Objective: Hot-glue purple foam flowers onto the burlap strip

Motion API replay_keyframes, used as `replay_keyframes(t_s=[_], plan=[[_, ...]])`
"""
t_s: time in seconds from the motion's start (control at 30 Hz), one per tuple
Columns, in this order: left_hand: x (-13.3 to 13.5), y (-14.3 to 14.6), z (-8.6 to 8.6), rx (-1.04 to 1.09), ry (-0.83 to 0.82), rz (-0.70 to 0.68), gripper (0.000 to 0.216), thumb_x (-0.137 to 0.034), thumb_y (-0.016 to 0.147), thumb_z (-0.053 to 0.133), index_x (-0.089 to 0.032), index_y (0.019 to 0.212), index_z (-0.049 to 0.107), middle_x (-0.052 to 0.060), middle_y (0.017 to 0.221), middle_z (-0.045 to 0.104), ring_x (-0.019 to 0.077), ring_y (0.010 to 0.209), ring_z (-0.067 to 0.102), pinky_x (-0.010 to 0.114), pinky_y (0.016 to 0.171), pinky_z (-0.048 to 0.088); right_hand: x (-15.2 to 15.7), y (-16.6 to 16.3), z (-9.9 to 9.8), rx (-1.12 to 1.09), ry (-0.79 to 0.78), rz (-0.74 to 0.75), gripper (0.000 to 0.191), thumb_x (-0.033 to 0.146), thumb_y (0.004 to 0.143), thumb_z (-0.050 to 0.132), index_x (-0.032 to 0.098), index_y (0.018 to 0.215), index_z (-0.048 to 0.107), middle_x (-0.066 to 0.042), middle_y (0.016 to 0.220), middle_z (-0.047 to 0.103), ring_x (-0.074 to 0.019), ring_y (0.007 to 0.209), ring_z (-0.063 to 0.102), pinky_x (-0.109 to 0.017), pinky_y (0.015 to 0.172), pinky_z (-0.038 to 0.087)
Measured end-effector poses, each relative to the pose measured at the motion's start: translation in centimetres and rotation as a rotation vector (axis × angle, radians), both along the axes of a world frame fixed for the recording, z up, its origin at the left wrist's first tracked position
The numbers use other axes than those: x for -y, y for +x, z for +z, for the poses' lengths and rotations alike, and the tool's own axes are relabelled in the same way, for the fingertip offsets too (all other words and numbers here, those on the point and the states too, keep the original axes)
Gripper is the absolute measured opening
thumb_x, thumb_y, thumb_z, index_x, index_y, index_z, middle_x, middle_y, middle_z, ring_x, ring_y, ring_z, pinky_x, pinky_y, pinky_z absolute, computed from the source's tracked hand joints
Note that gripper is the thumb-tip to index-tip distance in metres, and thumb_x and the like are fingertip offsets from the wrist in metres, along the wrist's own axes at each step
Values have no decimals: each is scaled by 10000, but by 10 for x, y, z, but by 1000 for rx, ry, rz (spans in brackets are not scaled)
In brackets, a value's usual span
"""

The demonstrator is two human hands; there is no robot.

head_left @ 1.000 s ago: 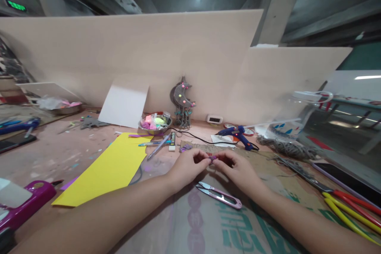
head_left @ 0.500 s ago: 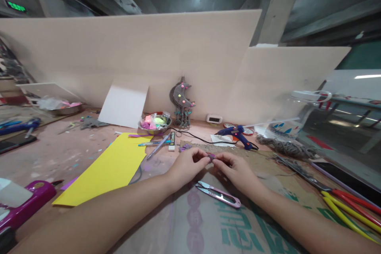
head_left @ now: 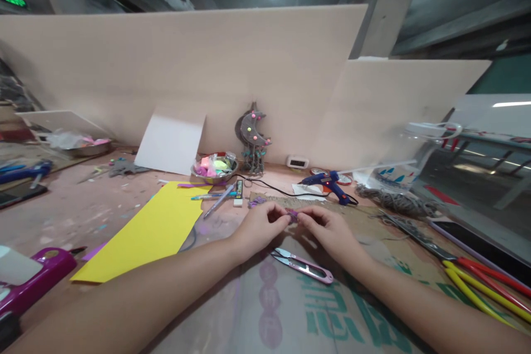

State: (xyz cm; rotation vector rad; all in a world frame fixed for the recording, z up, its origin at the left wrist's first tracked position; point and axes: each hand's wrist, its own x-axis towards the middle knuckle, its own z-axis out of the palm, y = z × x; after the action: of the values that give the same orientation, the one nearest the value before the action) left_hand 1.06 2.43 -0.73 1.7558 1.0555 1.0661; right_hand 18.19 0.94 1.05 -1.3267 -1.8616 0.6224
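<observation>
A small purple piece (head_left: 292, 215), perhaps paper, is pinched between both hands over the middle of the table; fingers cover most of it. My left hand (head_left: 262, 227) grips its left side with thumb and forefinger. On the right side, the fingertips of my right hand (head_left: 326, 227) close on the same piece. Pink-handled thread snips (head_left: 302, 266) lie on the clear-covered cardboard just below the hands. Behind the left hand are some small purple curls (head_left: 257, 202).
Yellow paper (head_left: 145, 238) lies to the left, near a magenta tool (head_left: 45, 274). A blue glue gun (head_left: 329, 183), grey yarn (head_left: 398, 202), large scissors (head_left: 452, 260) and a phone (head_left: 481, 249) are right. A bowl (head_left: 214, 177) and moon ornament (head_left: 253, 133) stand behind.
The view has shifted slightly. Both hands keep their pinch on the purple piece, which appears turned a little between the fingertips.
</observation>
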Motion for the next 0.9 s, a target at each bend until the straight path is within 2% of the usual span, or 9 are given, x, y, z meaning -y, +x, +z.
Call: replay_keyframes(t_s=[0.27,0.4,0.73,0.9], plan=[[0,0,0,35,-8,-50,244,-371,743,544,-143,811,600,30,774,632,146,729,570,243,656,432,1,-2,0,39,9,-1,270,389,789,493,168,804,646,-31,727,667,-174,679,595,-263,612,444],[1,0,1,28,9,-53,258,-363,779,495,-141,830,616,44,809,644,155,761,580,251,680,435,2,-4,2,59,19,29,247,369,795,491,171,802,639,-34,749,671,-180,704,599,-272,646,447],[2,-2,3,16,44,-43,239,-347,791,479,-147,779,609,26,748,619,150,726,560,247,656,423,1,-3,-1,41,-14,67,252,372,789,501,169,811,649,-41,785,679,-189,736,601,-278,668,448],[-1,-2,1,207,-51,-46,343,-397,850,360,-147,909,587,41,797,601,146,734,560,260,668,446,-1,-3,-2,42,-10,37,271,389,788,493,159,800,636,-41,741,665,-181,697,591,-278,643,449]])
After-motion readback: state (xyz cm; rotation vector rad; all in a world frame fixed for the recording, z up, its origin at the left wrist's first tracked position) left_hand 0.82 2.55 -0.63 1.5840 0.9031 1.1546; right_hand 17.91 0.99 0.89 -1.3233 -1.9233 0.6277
